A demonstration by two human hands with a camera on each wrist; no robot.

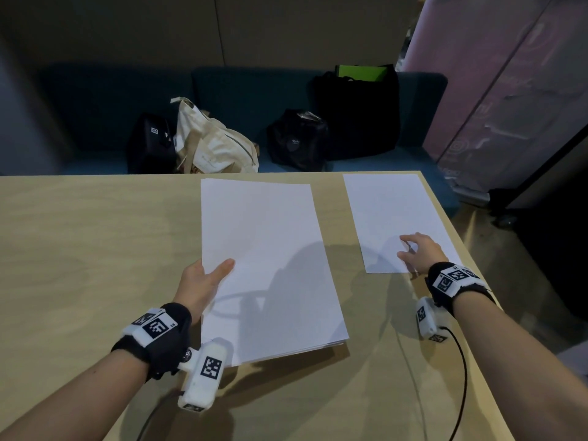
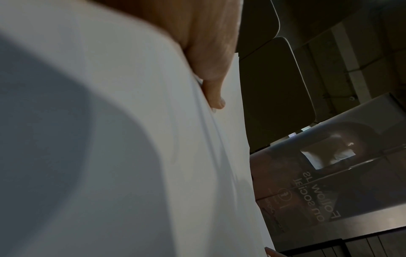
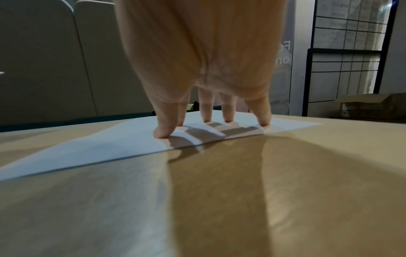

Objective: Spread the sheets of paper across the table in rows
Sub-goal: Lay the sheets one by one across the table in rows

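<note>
A stack of white paper sheets is held above the middle of the wooden table. My left hand grips the stack's left edge, thumb on top and fingers underneath. In the left wrist view the stack fills the frame with the thumb pressed on it. A single white sheet lies flat at the table's far right corner. My right hand rests its straight fingertips on the near end of that sheet.
Beyond the table's far edge is a dark blue sofa with black bags, a cream tote and a tall black bag. A banner stand is at the right. The table's right edge runs close to the single sheet.
</note>
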